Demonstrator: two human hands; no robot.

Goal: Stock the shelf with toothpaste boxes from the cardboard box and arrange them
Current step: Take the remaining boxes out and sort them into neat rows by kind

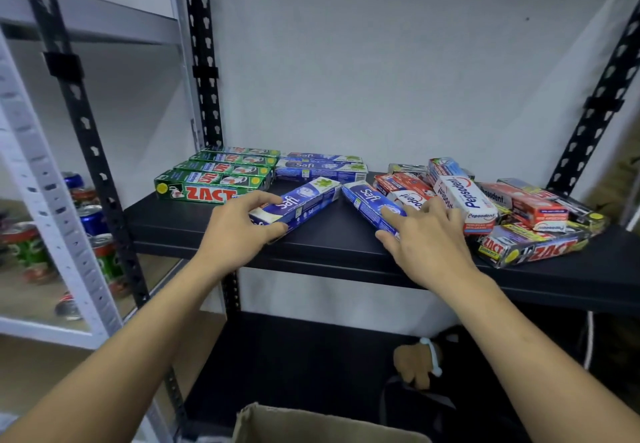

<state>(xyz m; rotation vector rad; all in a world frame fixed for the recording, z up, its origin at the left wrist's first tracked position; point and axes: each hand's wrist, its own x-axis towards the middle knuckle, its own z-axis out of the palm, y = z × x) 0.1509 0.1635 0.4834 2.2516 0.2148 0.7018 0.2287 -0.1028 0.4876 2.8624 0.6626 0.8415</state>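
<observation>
On the near middle of the black shelf (346, 247), arranging is in hand: the left hand (239, 226) grips the left Safi box (304, 202), the right hand (427, 240) lays spread fingers on the right Safi box (367, 203), and both boxes likely need squaring against the far Safi row (322, 167).

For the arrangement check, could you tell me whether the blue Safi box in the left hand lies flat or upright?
Flat: the blue Safi toothpaste box lies on the black shelf, left hand gripping its near end.
</observation>
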